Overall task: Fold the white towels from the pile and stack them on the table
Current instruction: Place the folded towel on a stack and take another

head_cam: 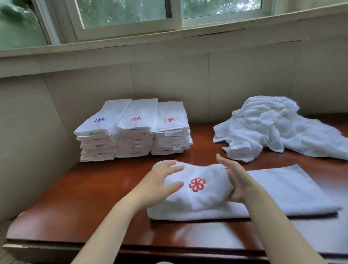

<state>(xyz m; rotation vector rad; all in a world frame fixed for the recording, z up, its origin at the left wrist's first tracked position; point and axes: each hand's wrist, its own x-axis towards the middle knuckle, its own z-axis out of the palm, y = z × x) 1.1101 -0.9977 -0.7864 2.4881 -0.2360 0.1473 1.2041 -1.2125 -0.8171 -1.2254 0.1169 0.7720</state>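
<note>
Two bare arms reach up from the bottom edge toward the middle of the frame. The left hand [161,183] is palm down, fingers straight and spread. The right hand [233,181] stands on edge, palm facing left, fingers straight and together, pointing away from the person.

Table [92,196]: set against the wall, below the window [122,9].
Rear left: three stacks of folded towels [132,132], side by side and touching.
Rear right: loose towel pile [269,126], well apart from the stacks.
Front centre: half-folded towel [273,189], left end doubled over; left hand [157,185] on that end's left side, right hand [234,181] against its right.
</note>
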